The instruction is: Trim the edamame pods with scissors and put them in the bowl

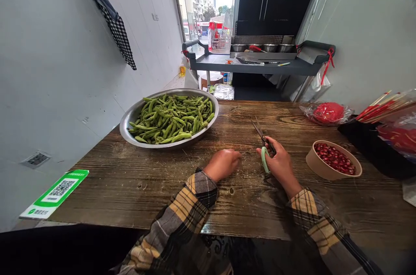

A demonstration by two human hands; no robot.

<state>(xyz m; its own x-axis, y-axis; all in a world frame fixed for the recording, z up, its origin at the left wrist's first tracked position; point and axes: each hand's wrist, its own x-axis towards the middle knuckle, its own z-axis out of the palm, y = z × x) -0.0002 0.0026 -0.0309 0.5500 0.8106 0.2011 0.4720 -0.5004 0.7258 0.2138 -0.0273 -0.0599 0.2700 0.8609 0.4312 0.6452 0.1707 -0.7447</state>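
Observation:
My right hand (278,163) rests on the wooden table (227,197) and grips a pair of scissors (262,138) by their pale green handles; the blades point away from me. My left hand (223,164) lies on the table just left of it, fingers curled under into a loose fist, and nothing shows in it. A wide metal basin (130,119) heaped with green bean pods (172,119) stands at the far left of the table, beyond my left hand.
A paper bowl of red seeds (334,160) sits to the right of my right hand. Farther right are bags with red contents (328,113) and red skewers (380,108). A grey cart (256,64) stands behind the table. White walls close in on both sides.

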